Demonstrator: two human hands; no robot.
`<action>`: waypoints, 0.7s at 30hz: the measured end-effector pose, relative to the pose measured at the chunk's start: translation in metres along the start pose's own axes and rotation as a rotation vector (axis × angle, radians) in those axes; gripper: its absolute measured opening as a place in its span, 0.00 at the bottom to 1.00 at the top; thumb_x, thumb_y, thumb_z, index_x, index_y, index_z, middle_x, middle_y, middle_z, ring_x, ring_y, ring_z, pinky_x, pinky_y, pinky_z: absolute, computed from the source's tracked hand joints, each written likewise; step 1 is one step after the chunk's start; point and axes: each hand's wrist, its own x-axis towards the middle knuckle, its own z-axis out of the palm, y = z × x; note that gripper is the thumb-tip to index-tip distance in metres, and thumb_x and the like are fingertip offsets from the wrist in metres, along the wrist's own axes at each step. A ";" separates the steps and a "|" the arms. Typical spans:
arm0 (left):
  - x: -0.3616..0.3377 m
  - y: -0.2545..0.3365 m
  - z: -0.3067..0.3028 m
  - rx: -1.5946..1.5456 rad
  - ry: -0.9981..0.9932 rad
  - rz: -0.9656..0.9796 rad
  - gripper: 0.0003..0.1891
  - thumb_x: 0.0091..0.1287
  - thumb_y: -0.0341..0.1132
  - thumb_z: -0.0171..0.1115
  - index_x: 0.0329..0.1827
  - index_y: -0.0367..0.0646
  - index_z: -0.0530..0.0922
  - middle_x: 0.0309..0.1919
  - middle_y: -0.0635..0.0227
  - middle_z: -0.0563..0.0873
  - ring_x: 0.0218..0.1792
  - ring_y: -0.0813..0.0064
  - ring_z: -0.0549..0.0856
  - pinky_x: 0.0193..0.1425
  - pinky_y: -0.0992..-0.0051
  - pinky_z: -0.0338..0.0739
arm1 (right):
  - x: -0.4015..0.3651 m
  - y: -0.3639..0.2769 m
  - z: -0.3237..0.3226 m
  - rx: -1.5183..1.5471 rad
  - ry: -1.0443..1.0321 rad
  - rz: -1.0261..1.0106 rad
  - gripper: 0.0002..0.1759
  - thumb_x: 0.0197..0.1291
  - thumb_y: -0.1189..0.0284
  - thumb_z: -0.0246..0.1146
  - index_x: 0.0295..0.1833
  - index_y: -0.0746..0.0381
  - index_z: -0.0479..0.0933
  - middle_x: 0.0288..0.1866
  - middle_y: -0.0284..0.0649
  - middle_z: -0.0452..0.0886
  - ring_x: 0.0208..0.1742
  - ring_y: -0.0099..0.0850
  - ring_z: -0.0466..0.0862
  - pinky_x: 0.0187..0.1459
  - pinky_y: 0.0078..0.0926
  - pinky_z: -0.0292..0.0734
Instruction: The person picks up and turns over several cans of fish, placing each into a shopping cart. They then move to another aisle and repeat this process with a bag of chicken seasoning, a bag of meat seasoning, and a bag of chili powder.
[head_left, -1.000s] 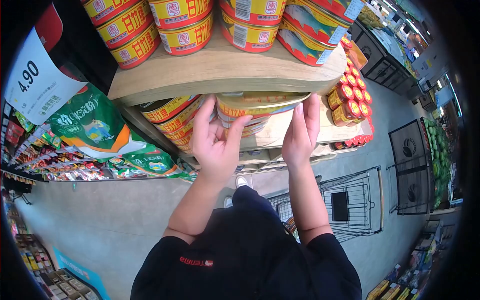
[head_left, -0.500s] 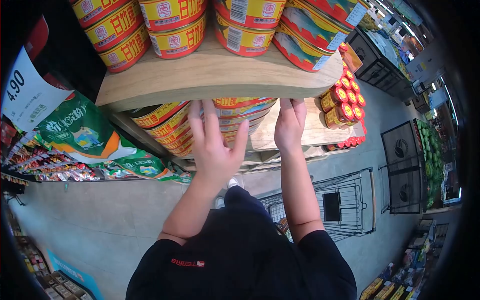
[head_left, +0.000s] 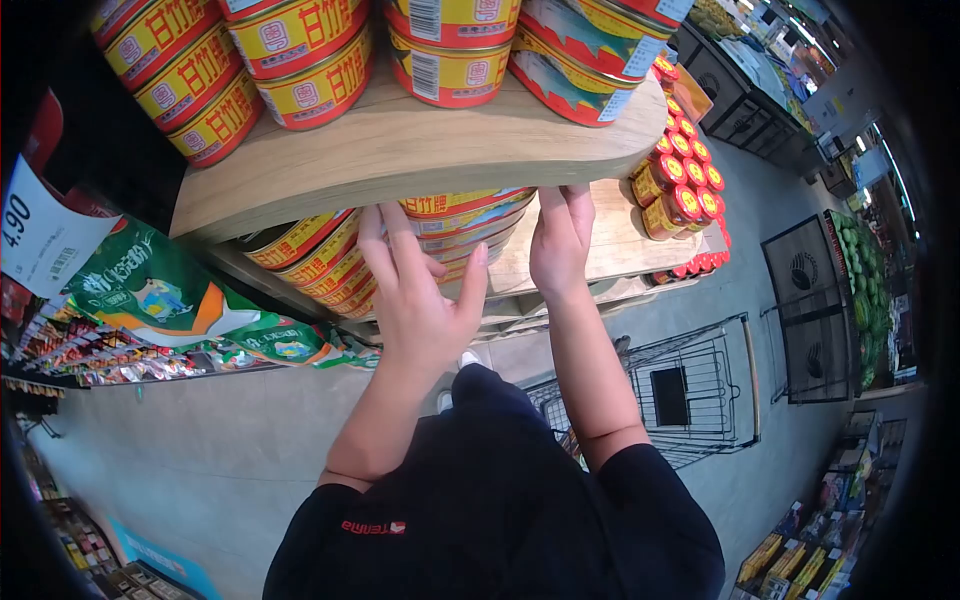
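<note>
My left hand (head_left: pixel 425 300) is at the stacked red and yellow cans (head_left: pixel 320 265) on the lower shelf, its fingers apart and the fingertips reaching up to the wooden upper shelf's front edge (head_left: pixel 400 165). Nothing shows in its grasp. To its right, my right hand (head_left: pixel 562 240) is raised to the same edge with its fingers bent close together. Their tips pass partly out of sight under the board, so what they hold, if anything, is hidden. More cans (head_left: pixel 455 70) stand in stacks on the upper shelf.
Red-lidded jars (head_left: pixel 680 195) stand at the right end of the lower shelf (head_left: pixel 610 235). A wire shopping cart (head_left: pixel 700 390) is on the floor at the right. Green bags (head_left: pixel 150 285) and a price sign (head_left: pixel 45 235) are at the left. A crate of green produce (head_left: pixel 865 290) stands far right.
The view has shifted slightly, so the shelf and cans appear further left and a little higher. Both hands remain at the shelf edge in nearly the same pose.
</note>
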 end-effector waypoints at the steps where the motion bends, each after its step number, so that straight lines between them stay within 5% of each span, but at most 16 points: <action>1: 0.000 0.000 0.001 -0.005 0.015 0.016 0.47 0.63 0.39 0.71 0.76 0.23 0.53 0.70 0.38 0.60 0.32 0.68 0.82 0.35 0.75 0.82 | 0.000 -0.001 0.000 0.000 0.007 0.001 0.19 0.75 0.74 0.54 0.68 0.67 0.70 0.67 0.43 0.75 0.70 0.31 0.71 0.73 0.34 0.58; 11: -0.007 0.001 0.008 -0.099 -0.020 -0.044 0.50 0.63 0.35 0.71 0.78 0.23 0.46 0.73 0.33 0.55 0.26 0.72 0.79 0.38 0.76 0.79 | -0.002 0.014 -0.015 -0.364 0.043 -0.014 0.14 0.74 0.73 0.54 0.59 0.68 0.74 0.57 0.47 0.79 0.60 0.37 0.76 0.64 0.32 0.67; 13: -0.010 -0.007 0.009 -0.043 0.007 0.012 0.51 0.63 0.35 0.71 0.79 0.24 0.45 0.74 0.34 0.54 0.24 0.75 0.77 0.38 0.76 0.78 | -0.001 0.019 -0.020 -0.515 0.013 -0.143 0.12 0.73 0.72 0.57 0.54 0.68 0.75 0.52 0.47 0.79 0.55 0.40 0.77 0.61 0.33 0.69; 21: -0.014 -0.008 0.012 -0.148 -0.008 -0.028 0.50 0.64 0.33 0.70 0.80 0.27 0.45 0.77 0.34 0.52 0.23 0.80 0.74 0.36 0.80 0.77 | 0.001 0.024 -0.027 -0.554 0.010 -0.191 0.10 0.68 0.71 0.61 0.46 0.68 0.76 0.42 0.48 0.78 0.46 0.43 0.76 0.53 0.34 0.70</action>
